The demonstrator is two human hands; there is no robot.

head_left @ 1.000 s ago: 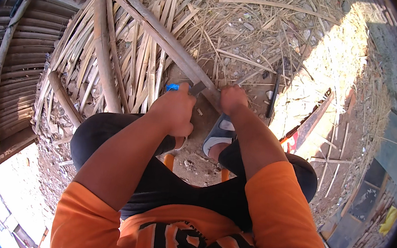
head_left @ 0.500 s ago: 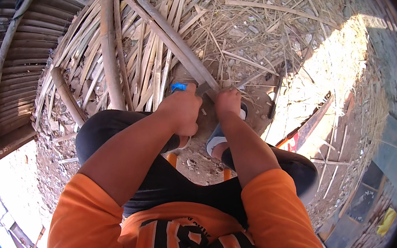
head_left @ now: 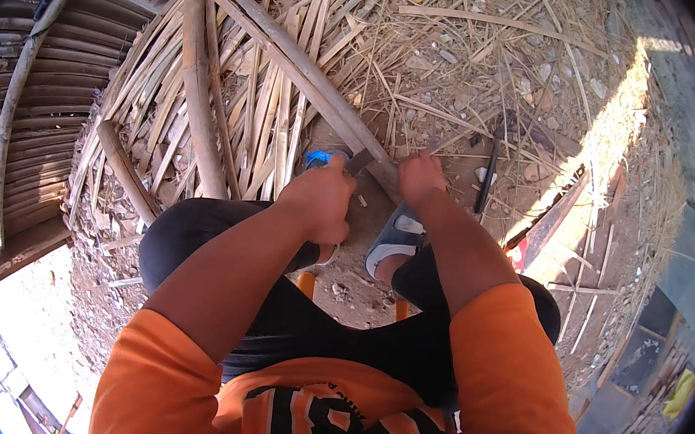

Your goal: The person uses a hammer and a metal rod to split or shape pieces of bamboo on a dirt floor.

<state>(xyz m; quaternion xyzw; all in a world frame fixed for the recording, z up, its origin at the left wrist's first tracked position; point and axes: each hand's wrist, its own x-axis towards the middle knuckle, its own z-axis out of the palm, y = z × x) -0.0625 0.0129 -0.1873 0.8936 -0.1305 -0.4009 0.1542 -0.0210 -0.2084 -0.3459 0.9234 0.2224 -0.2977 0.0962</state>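
My left hand (head_left: pixel 320 199) is closed around the handle of a knife, and the handle is mostly hidden by the fingers. Its short dark blade (head_left: pixel 359 161) points right and meets the near end of a long bamboo pole (head_left: pixel 316 76). The pole slants from the far left down to between my feet. My right hand (head_left: pixel 422 177) is closed at the right side of that near end, gripping its edge. Just beyond my left hand shows a bright blue patch (head_left: pixel 317 158), partly hidden. My right foot, in a grey and white shoe (head_left: pixel 397 237), is below my right hand.
Split bamboo strips (head_left: pixel 277 116) are heaped at the left, with a thicker bamboo piece (head_left: pixel 196 82) on them. A slatted bamboo wall (head_left: pixel 63 102) stands far left. A dark rod (head_left: pixel 488 177) and a long blade-like tool (head_left: pixel 555 213) lie at the right. Straw and stones litter the ground.
My right hand has shifted slightly right along with the pole's near end. The knife blade now sits against the pole, and the whole view has moved a little.
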